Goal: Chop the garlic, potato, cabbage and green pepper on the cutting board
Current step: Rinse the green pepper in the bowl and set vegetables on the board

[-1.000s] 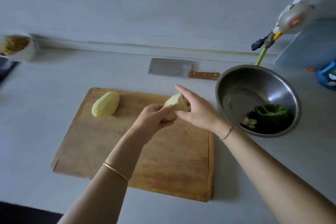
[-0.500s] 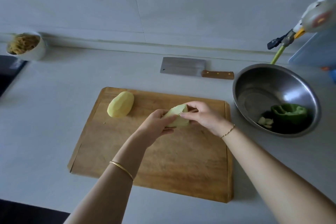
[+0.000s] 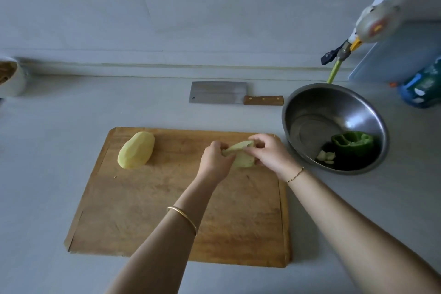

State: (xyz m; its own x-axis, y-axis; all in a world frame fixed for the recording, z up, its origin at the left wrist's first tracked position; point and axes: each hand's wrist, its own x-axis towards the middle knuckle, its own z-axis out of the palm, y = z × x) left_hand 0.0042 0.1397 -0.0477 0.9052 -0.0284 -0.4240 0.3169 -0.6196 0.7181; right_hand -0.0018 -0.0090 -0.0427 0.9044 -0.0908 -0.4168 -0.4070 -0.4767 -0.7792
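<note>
I'm lowering the cabbage (image 3: 243,160) onto the cutting board (image 3: 143,210), left hand (image 3: 216,163) and right hand (image 3: 272,155) both clamped round it, cutting coming next

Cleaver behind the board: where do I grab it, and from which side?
Take the wooden handle, not the blade. The cleaver lies flat on the counter with the handle pointing right, its end near the steel bowl. Come down from above on the near side with the right hand, once it frees the cabbage piece.
</note>
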